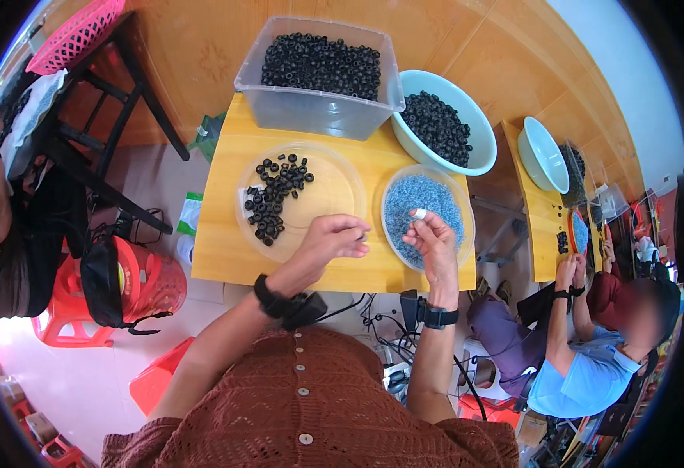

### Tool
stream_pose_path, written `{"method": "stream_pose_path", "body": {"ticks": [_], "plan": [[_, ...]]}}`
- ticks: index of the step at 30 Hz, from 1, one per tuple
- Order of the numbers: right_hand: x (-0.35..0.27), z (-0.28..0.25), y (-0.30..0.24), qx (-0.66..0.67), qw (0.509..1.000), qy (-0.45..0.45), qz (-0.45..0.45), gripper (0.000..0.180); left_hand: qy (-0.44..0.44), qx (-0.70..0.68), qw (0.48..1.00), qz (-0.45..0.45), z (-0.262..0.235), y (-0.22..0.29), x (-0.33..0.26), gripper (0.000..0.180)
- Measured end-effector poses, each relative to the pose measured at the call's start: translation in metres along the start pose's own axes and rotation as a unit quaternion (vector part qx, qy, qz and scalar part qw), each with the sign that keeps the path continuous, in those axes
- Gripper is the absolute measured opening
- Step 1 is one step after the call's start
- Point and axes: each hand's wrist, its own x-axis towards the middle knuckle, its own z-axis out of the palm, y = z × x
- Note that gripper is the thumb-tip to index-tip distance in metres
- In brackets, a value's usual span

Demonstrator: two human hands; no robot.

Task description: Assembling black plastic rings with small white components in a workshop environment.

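My left hand (pixel 332 240) is over the right side of a clear round tray (pixel 334 175), its fingers pinched together. A tiny dark spot shows at its fingertips, too small to name. Small black ring-like parts (pixel 278 187) lie in the left half of that tray. My right hand (pixel 433 242) is raised at the front of a clear round dish (pixel 470 234) of small pale-blue pieces (pixel 416 195). Its thumb and fingers are drawn together, and something white (pixel 419 213), perhaps a wrap, sits at one fingertip. Whatever lies between those fingers is hidden.
A clear plastic bin (pixel 310 113) and a pale-blue basin (pixel 482 160), both full of black parts, stand at the back of the wooden table (pixel 225 249). Cables (pixel 381 327) hang below its front edge. Right, a person in blue (pixel 584 382) works at another table (pixel 545 249).
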Motion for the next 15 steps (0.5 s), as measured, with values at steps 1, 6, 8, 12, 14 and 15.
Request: {"method": "stream_pose_path", "body": {"ticks": [1,6,8,12,14,15], "plan": [[-0.002,0.006,-0.002,0.007,1.0,-0.011,0.004,0.017,-0.021,0.02,1.0,-0.001,0.004,-0.004,0.011,0.017],[-0.01,0.019,-0.002,0.021,0.999,-0.038,0.011,0.017,-0.07,0.069,0.995,0.002,0.016,-0.019,0.045,0.017],[-0.011,0.021,-0.001,0.022,0.999,-0.042,0.016,0.016,-0.093,0.053,0.994,-0.005,0.019,-0.022,0.049,0.014],[-0.01,0.019,0.001,0.017,0.999,-0.039,0.0,0.017,-0.074,0.087,0.993,0.014,0.021,-0.026,0.052,0.012],[-0.011,0.022,0.0,-0.007,1.0,-0.029,-0.003,0.018,-0.082,0.089,0.992,0.033,0.018,-0.03,0.055,0.011],[-0.012,0.023,-0.001,-0.006,1.0,-0.028,-0.002,0.018,-0.082,0.089,0.992,0.031,0.019,-0.031,0.056,0.011]]}}
